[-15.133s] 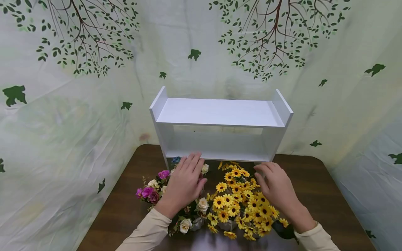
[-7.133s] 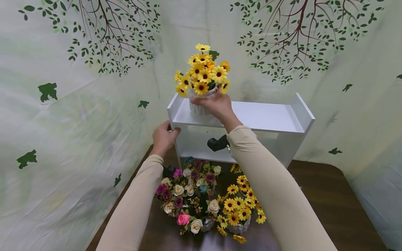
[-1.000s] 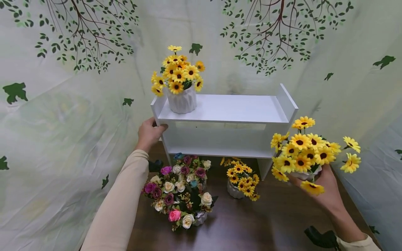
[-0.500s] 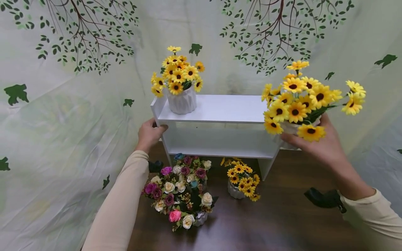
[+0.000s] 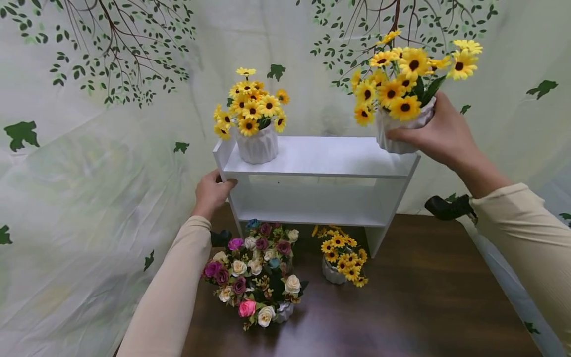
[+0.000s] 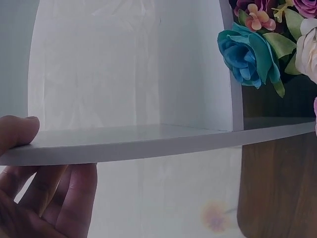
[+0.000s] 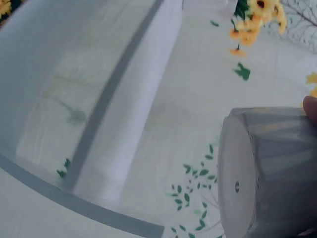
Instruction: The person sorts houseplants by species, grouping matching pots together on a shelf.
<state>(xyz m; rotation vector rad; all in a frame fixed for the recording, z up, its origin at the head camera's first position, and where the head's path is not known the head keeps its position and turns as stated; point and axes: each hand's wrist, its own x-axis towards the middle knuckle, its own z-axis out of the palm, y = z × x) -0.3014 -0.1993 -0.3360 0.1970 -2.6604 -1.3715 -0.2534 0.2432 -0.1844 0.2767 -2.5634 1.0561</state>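
Right hand [image 5: 439,135] grasps a white ribbed pot of yellow sunflowers [image 5: 401,126], fingers wrapped round the pot wall, holding it at the right end of the white shelf unit [image 5: 318,158], level with the top board; whether its base touches the board cannot be told. The right wrist view shows the pot's underside [image 7: 237,186] in the air. Left hand [image 5: 211,191] grips the shelf's left side panel, thumb on the front edge. A second sunflower pot [image 5: 256,144] stands on the top board at its left end. On the brown table [image 5: 424,307] in front of the shelf: a mixed rose bouquet [image 5: 256,272] and a small sunflower pot [image 5: 339,258], near each other.
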